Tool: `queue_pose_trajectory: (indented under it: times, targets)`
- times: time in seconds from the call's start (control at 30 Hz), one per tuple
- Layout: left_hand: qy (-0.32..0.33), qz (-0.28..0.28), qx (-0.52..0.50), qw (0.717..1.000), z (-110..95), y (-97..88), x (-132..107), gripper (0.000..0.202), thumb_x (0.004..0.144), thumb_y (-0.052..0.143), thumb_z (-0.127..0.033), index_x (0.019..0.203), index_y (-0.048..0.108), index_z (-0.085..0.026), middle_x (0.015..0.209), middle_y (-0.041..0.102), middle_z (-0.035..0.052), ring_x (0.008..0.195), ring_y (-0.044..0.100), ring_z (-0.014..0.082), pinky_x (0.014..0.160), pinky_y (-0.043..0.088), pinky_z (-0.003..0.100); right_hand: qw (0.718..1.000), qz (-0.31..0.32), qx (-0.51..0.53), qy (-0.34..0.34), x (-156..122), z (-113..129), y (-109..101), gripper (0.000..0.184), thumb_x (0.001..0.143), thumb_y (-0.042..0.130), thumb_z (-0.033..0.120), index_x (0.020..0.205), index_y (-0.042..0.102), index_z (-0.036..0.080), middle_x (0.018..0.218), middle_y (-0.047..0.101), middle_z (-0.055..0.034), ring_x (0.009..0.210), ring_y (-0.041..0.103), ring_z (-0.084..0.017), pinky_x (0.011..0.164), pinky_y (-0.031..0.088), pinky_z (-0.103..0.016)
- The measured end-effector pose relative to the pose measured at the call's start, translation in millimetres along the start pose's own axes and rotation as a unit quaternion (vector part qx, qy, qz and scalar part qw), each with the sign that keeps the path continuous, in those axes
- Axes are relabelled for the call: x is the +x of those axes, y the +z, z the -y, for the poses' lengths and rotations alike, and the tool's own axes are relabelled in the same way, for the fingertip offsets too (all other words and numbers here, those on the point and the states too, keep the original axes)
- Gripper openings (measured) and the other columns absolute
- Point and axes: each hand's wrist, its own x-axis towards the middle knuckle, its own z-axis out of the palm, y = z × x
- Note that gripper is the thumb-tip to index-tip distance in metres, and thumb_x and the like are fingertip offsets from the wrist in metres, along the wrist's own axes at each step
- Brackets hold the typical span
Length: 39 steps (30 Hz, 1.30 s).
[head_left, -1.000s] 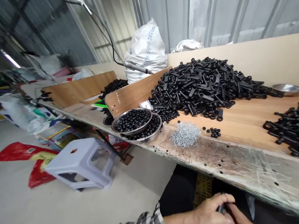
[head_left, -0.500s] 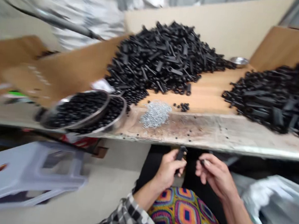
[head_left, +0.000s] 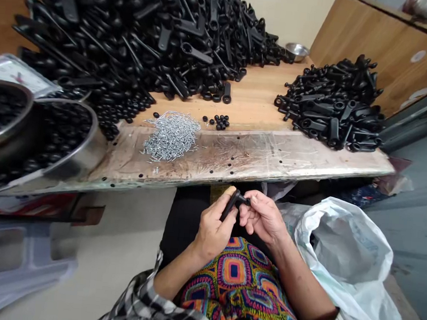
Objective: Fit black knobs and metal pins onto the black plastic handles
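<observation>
2 hands [head_left: 215, 227] now together on black part [head_left: 231, 206]

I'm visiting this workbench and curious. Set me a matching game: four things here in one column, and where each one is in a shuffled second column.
Things:
1. Small silver fasteners
2. White plastic bag
3. Small steel dish
4. Black plastic part

Places:
A. Between the person's left hand and right hand
B. Right of the person's lap
C. Far end of the wooden bench
D. Loose heap near the bench's front edge

Pairs: 1-D, 2-B, 3-C, 4-A
</observation>
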Motion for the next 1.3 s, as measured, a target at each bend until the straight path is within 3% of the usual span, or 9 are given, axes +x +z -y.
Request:
queue_pose_trajectory:
  times: [0.2,0.5,0.73,1.0,1.1,1.2,1.3]
  targets:
    - [0.096,-0.011,0.069,0.993,6.3,1.5,-0.3,0.044,0.083,0.045,-0.015,0.127,0.044,-0.016,0.122,0.056,0.0079,0.111,0.054,0.0171,0.098,0.042,0.030,0.999,-0.032,0.011,-0.028,4.7,-6.6,6.6,0.021,0.074,0.064,0.033,0.083,0.056,0.015,0.056,0.059,0.0010,0.043,0.054,-0.008,0.032,0.039,-0.013]
    - [0.152,-0.033,0.135,0.979,11.8,6.3,-2.7,0.050,0.084,0.042,-0.011,0.133,0.033,-0.016,0.125,0.053,0.0096,0.115,0.050,0.0172,0.098,0.042,0.029,0.997,-0.066,0.022,-0.030,3.2,-5.3,10.9,0.022,0.069,0.068,0.031,0.081,0.061,0.014,0.055,0.058,0.0015,0.040,0.053,-0.008,0.031,0.038,-0.014]
    - [0.182,-0.057,0.236,0.953,12.6,10.7,-5.5,0.057,0.083,0.038,-0.008,0.137,0.024,-0.016,0.098,0.063,0.0080,0.084,0.063,0.0151,0.078,0.051,0.025,0.995,-0.091,0.009,-0.036,-0.1,-8.1,12.1,0.024,0.069,0.068,0.034,0.073,0.057,0.013,0.050,0.056,0.0025,0.035,0.050,-0.008,0.026,0.034,-0.013]
    - [0.261,-0.072,0.365,0.891,9.1,10.7,-5.0,0.060,0.080,0.040,-0.008,0.137,0.022,-0.011,0.069,0.056,0.0023,0.057,0.055,0.0116,0.058,0.045,0.021,0.995,-0.094,0.013,0.023,-5.2,0.7,7.0,0.028,0.065,0.071,0.035,0.071,0.054,0.014,0.044,0.051,0.0050,0.031,0.045,-0.007,0.023,0.028,-0.013]
    - [0.275,-0.089,0.379,0.879,6.8,14.0,-4.4,0.061,0.080,0.041,-0.008,0.137,0.021,-0.010,0.068,0.056,0.0021,0.055,0.054,0.0117,0.057,0.044,0.022,0.991,-0.130,-0.038,-0.025,-8.4,0.8,9.3,0.025,0.067,0.069,0.034,0.072,0.056,0.013,0.045,0.052,0.0041,0.032,0.044,-0.006,0.025,0.028,-0.012]
    - [0.267,-0.110,0.365,0.885,7.3,22.6,-2.7,0.063,0.080,0.041,-0.008,0.138,0.018,-0.009,0.072,0.058,0.0039,0.057,0.056,0.0124,0.057,0.044,0.022,0.978,-0.176,-0.067,-0.088,-8.1,-0.1,12.9,0.024,0.070,0.067,0.034,0.072,0.057,0.012,0.046,0.051,0.0041,0.033,0.043,-0.005,0.026,0.028,-0.012]
    - [0.263,-0.125,0.362,0.886,12.3,31.7,1.1,0.062,0.081,0.041,-0.010,0.138,0.016,-0.006,0.073,0.059,0.0054,0.057,0.057,0.0133,0.056,0.044,0.023,0.984,-0.169,-0.020,-0.049,-2.6,2.9,13.1,0.025,0.069,0.067,0.035,0.070,0.054,0.014,0.044,0.047,0.0057,0.032,0.042,-0.005,0.026,0.025,-0.013]
